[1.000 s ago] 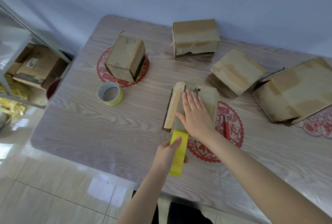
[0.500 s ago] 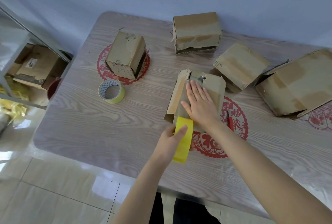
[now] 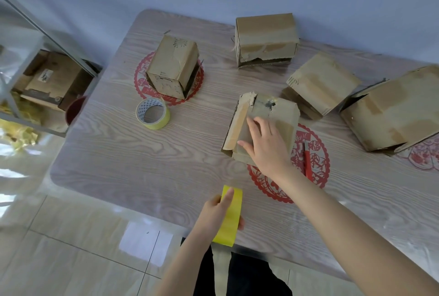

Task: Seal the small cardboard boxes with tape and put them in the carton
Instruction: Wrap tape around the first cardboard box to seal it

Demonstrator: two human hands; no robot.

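Observation:
A small cardboard box (image 3: 282, 115) stands mid-table with one flap sticking up on its left. My right hand (image 3: 266, 146) rests on its top, fingers spread and slightly bent over the flaps. My left hand (image 3: 218, 212) pinches a cut strip of yellow tape (image 3: 229, 217) near the table's front edge, apart from the box. The yellow tape roll (image 3: 153, 113) lies left of the box. Three other small boxes stand behind: one at back left (image 3: 172, 65), one at back centre (image 3: 266, 39), one tilted to the right (image 3: 320, 82).
A bigger carton (image 3: 394, 108) lies on its side at the right edge. A red-handled cutter (image 3: 307, 160) lies on the red paper-cut mat right of the held box. A metal shelf (image 3: 35, 77) with a box stands left of the wood-grain table (image 3: 142, 165).
My left hand has pulled the tape strip back from the box toward the table's front edge. My right hand stays on the box top, fingers now more bent.

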